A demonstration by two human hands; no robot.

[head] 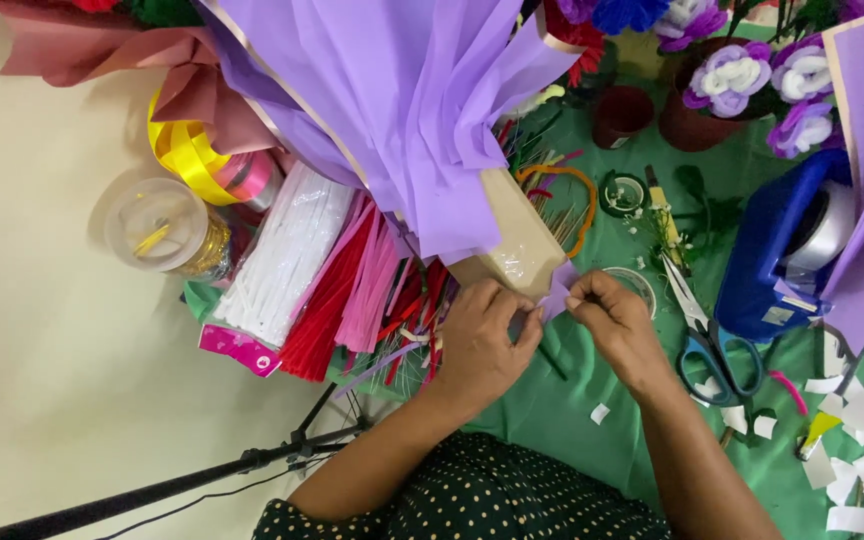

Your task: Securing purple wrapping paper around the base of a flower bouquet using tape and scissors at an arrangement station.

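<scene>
- Between our two hands sits the bouquet handle, wrapped in tan paper under clear film, its lower end meeting a small purple paper strip.
- Our left hand closes around the handle's base, fingers curled tight on it.
- Our right hand pinches the strip's edge, thumb and fingertips pressed together.
- Just above the grip, the lilac wrapping paper fans out from the handle.
- Left of the grip lie bundled pipe cleaners in white, red and pink.
- Right of the grip, blue-handled scissors rest on the green cloth, near a blue tape dispenser.
- Well to the right, white paper scraps lie scattered.
</scene>
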